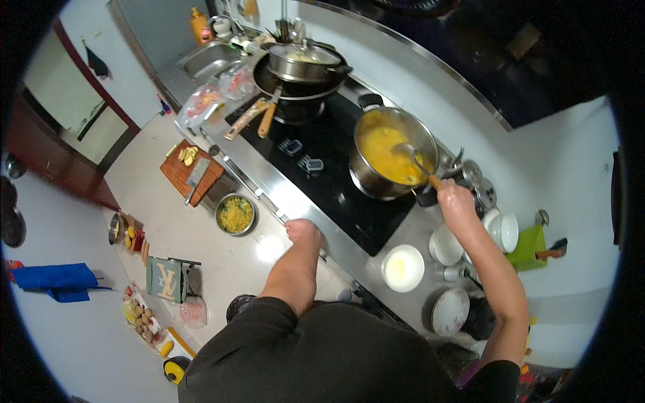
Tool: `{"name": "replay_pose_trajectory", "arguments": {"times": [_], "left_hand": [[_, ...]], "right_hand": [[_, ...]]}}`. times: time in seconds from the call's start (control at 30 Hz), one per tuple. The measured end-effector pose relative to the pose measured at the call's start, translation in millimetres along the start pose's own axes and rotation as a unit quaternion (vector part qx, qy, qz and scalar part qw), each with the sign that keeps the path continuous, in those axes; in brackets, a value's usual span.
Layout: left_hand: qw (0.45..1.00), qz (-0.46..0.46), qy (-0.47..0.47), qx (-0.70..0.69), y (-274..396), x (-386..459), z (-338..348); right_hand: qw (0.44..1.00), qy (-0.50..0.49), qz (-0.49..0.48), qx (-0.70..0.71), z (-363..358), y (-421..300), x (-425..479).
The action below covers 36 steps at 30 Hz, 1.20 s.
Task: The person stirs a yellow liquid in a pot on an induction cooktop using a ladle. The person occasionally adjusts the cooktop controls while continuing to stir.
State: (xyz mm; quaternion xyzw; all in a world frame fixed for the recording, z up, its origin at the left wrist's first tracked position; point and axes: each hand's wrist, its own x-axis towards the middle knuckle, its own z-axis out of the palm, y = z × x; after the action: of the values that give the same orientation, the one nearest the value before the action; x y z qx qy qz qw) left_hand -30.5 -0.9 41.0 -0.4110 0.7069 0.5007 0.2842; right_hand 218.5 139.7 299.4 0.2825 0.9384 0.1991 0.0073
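My right hand (456, 204) grips the wooden handle of a metal ladle (417, 160). The ladle's bowl rests partly in yellow soup (385, 148), which has pieces in it. A deep stainless steel pot (360, 171) with black side handles holds the soup on the right burner of a black glass cooktop (302, 141). My left hand (303, 230) is at the front edge of the steel counter (297, 196), its fingers curled and partly hidden. Just right of the cooktop, a white bowl (403, 268) contains a little pale yellow liquid.
A wok (264, 75) with a lidded steamer pan (305, 60) occupies the left burner. Lower down are a cutting board (174, 171) with a cleaver (198, 174) and a metal bowl of yellow food (235, 215). Stacked white bowls (504, 231) and a plate (451, 312) stand at right.
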Motion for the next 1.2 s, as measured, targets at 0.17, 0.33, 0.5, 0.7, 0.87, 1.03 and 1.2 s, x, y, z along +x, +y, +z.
{"name": "replay_pose_trajectory", "arguments": {"times": [0.17, 0.33, 0.5, 0.7, 0.87, 1.03, 1.2], "left_hand": [[0.998, 0.008, 0.055, 0.000, -6, 9, 14], [0.997, 0.020, 0.069, 0.029, -14, 35, 20], [0.995, 0.013, 0.085, 0.044, -11, 31, 23], [0.996, 0.017, 0.077, 0.040, -7, 24, 19], [0.997, 0.009, 0.073, 0.033, -7, 30, 19], [1.000, 0.000, 0.015, 0.027, -5, 17, 11], [1.000, -0.006, 0.024, 0.018, -7, 28, 14]], "right_hand": [[0.999, -0.003, -0.019, 0.050, -30, 4, -14], [0.995, -0.025, -0.042, 0.085, -40, -6, -12], [0.996, -0.011, -0.042, 0.081, -23, -30, 4], [0.995, 0.071, -0.032, 0.059, 22, -25, 27], [0.997, 0.053, -0.020, 0.061, 23, -14, 24], [0.997, -0.010, 0.021, 0.072, 0, -11, 3], [0.997, -0.032, -0.010, 0.074, -26, -11, -14]]}}
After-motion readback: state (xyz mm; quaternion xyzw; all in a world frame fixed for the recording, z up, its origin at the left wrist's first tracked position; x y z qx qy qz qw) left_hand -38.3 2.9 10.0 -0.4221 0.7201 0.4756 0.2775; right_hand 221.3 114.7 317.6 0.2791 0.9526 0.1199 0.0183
